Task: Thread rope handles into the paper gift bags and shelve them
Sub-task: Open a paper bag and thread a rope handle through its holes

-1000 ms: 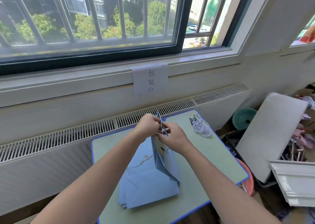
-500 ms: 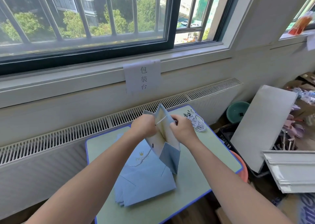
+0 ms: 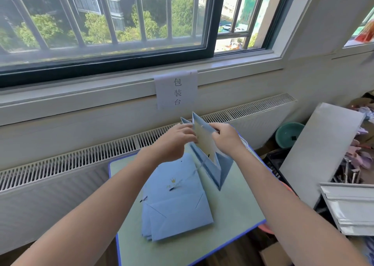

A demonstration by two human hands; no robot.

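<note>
A light blue paper gift bag (image 3: 210, 154) is held up, tilted, above the small green table (image 3: 238, 211). My left hand (image 3: 176, 142) grips its left top edge and my right hand (image 3: 226, 138) pinches its right top edge, spreading the mouth open. A thin white rope hangs down along the bag's side. Under the bag lies a flat stack of blue gift bags (image 3: 176, 205) with a small gold crown print. A bit of the white rope bundle (image 3: 245, 143) shows behind my right wrist; the rest is hidden.
A radiator grille (image 3: 81, 156) and window sill with a paper sign (image 3: 176, 90) run behind the table. At the right stand a leaning grey board (image 3: 321, 152), a green basin (image 3: 288, 134), a black crate (image 3: 273, 164) and stacked white panels (image 3: 352, 207).
The bag has been turned and lifted higher, and its mouth is spread wider between both hands. The camera has swung a little to the left.
</note>
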